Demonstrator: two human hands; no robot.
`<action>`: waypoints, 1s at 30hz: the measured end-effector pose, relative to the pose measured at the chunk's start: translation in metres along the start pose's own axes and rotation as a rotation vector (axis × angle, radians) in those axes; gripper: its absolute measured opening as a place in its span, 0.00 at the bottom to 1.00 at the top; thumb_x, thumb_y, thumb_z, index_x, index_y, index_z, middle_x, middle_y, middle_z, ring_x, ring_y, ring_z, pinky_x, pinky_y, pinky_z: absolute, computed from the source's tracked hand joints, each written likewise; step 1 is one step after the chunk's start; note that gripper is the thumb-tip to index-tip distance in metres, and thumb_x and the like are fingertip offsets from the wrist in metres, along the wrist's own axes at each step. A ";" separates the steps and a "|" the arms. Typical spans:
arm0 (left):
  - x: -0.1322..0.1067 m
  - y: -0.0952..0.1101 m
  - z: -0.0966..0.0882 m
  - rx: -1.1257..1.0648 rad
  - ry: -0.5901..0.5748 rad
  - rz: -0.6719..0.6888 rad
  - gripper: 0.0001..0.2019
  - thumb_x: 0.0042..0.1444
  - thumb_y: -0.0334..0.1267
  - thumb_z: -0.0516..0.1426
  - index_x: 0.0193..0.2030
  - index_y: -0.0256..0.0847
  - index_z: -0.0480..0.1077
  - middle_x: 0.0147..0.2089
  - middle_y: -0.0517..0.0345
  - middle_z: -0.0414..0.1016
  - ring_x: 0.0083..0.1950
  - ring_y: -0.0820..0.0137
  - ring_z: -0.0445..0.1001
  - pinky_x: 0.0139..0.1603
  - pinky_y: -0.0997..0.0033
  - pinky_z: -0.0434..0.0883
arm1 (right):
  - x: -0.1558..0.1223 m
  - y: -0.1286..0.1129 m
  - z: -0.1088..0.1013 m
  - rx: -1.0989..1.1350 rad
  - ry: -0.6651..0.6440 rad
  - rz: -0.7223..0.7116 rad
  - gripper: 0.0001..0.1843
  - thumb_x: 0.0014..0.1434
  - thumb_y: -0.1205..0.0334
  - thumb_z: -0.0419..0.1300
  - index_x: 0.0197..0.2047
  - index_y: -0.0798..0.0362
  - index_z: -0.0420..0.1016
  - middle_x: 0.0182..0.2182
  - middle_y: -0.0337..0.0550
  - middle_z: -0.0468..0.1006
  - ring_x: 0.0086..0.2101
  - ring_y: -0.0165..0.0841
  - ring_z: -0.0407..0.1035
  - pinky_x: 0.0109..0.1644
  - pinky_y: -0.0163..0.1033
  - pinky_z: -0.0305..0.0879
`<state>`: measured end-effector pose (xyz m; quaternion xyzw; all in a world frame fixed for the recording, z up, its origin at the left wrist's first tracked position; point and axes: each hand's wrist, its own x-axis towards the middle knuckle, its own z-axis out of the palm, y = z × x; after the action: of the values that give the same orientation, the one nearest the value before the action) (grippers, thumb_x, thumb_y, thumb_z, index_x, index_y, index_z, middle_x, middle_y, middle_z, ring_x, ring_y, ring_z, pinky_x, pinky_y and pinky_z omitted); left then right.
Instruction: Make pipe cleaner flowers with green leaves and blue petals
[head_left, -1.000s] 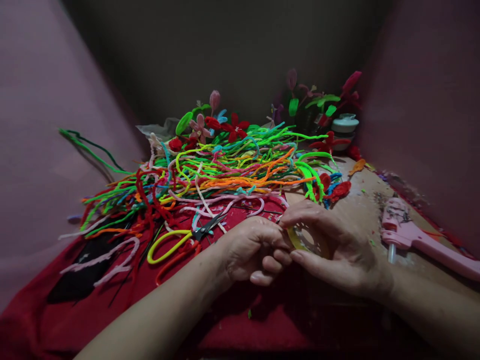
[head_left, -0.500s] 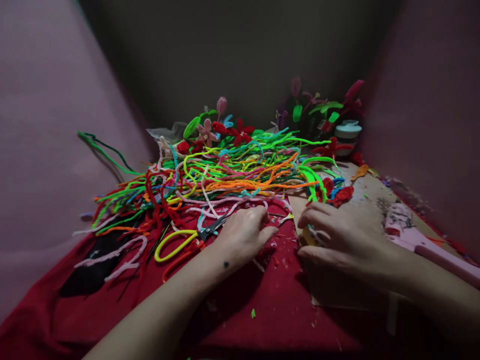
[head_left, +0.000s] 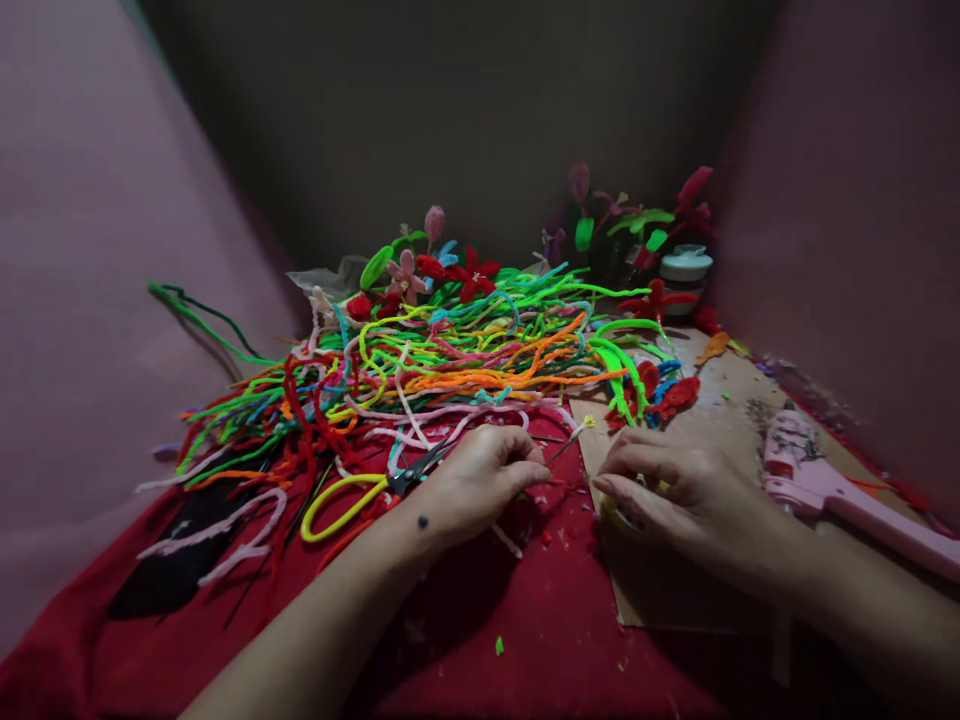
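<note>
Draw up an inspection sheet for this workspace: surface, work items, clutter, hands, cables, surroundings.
Surface: red cloth, with cardboard at right; small scraps on both.
Work items: thin dark stem with a yellow tip; yellowish tape roll, partly hidden.
Clutter: heap of fuzzy craft stems, scissors, pink glue gun, fuzzy flowers behind.
Left hand: pinching the thin dark stem.
Right hand: curled over the tape roll; grip unclear.
Cables: nothing seen.
Surroundings: pinkish walls at both sides, dark background, lidded jar at back right.

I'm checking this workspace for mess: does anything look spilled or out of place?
Yes: dark strands or marks cover part of the pink glue gun, unlike its otherwise plain surface, and small scraps lie scattered on the red cloth.
</note>
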<state>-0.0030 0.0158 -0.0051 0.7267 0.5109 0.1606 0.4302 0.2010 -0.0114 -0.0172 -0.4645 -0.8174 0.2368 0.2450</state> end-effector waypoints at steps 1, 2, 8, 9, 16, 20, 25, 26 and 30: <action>-0.002 0.004 0.000 -0.100 0.002 -0.016 0.06 0.49 0.37 0.54 0.27 0.37 0.65 0.21 0.65 0.59 0.23 0.77 0.56 0.24 0.77 0.54 | 0.000 -0.002 0.001 0.097 0.000 0.032 0.12 0.59 0.58 0.52 0.30 0.51 0.74 0.29 0.44 0.74 0.31 0.33 0.67 0.35 0.39 0.61; -0.004 0.007 0.001 -0.186 0.006 -0.027 0.06 0.48 0.37 0.55 0.27 0.36 0.65 0.20 0.67 0.57 0.22 0.78 0.54 0.23 0.77 0.52 | 0.000 -0.004 0.003 0.213 0.004 0.066 0.10 0.58 0.58 0.54 0.32 0.50 0.75 0.30 0.43 0.75 0.32 0.33 0.68 0.35 0.38 0.61; -0.012 0.015 0.013 -0.474 -0.027 -0.021 0.07 0.50 0.39 0.55 0.28 0.38 0.62 0.18 0.70 0.55 0.17 0.81 0.51 0.18 0.80 0.51 | 0.008 -0.004 0.014 0.994 0.166 0.349 0.18 0.50 0.56 0.63 0.45 0.52 0.72 0.26 0.37 0.72 0.20 0.24 0.60 0.22 0.31 0.53; -0.012 0.015 0.013 -0.500 -0.040 -0.016 0.07 0.49 0.39 0.56 0.29 0.38 0.63 0.18 0.69 0.56 0.17 0.81 0.52 0.18 0.80 0.51 | 0.009 -0.002 0.015 1.086 0.181 0.366 0.21 0.48 0.57 0.65 0.46 0.52 0.71 0.27 0.37 0.72 0.20 0.24 0.61 0.22 0.31 0.53; -0.012 0.010 0.007 -0.581 -0.163 0.006 0.07 0.48 0.35 0.56 0.34 0.38 0.63 0.20 0.69 0.57 0.17 0.81 0.53 0.17 0.80 0.54 | 0.011 0.000 0.014 1.320 0.216 0.374 0.18 0.43 0.62 0.68 0.40 0.52 0.73 0.29 0.37 0.73 0.24 0.25 0.65 0.26 0.32 0.56; -0.012 0.011 0.010 -0.457 -0.177 0.011 0.06 0.48 0.31 0.54 0.34 0.38 0.63 0.22 0.67 0.59 0.20 0.80 0.56 0.20 0.80 0.57 | 0.010 -0.002 0.012 1.236 0.168 0.385 0.09 0.46 0.59 0.66 0.28 0.55 0.73 0.19 0.34 0.68 0.20 0.23 0.59 0.23 0.31 0.50; -0.007 0.001 0.011 -0.055 0.083 0.248 0.14 0.43 0.21 0.49 0.36 0.38 0.66 0.32 0.60 0.67 0.32 0.75 0.64 0.32 0.75 0.63 | 0.012 0.002 0.014 1.213 0.234 0.358 0.09 0.47 0.60 0.66 0.26 0.55 0.72 0.19 0.34 0.66 0.20 0.23 0.57 0.23 0.31 0.49; -0.006 -0.001 0.011 0.039 0.202 0.299 0.13 0.44 0.22 0.49 0.35 0.38 0.67 0.33 0.58 0.69 0.34 0.73 0.65 0.35 0.72 0.64 | 0.012 0.002 0.014 1.225 0.235 0.359 0.09 0.47 0.59 0.66 0.26 0.56 0.72 0.19 0.34 0.66 0.20 0.23 0.56 0.23 0.31 0.49; -0.005 0.003 0.016 -0.074 0.371 0.291 0.08 0.54 0.31 0.49 0.36 0.38 0.68 0.30 0.58 0.70 0.32 0.72 0.68 0.37 0.70 0.65 | 0.014 0.001 0.018 1.284 0.195 0.407 0.11 0.45 0.59 0.67 0.25 0.56 0.71 0.18 0.33 0.66 0.18 0.22 0.55 0.22 0.31 0.47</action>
<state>0.0076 0.0037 -0.0108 0.7346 0.4649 0.3702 0.3274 0.1845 -0.0015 -0.0295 -0.3909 -0.3852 0.6735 0.4952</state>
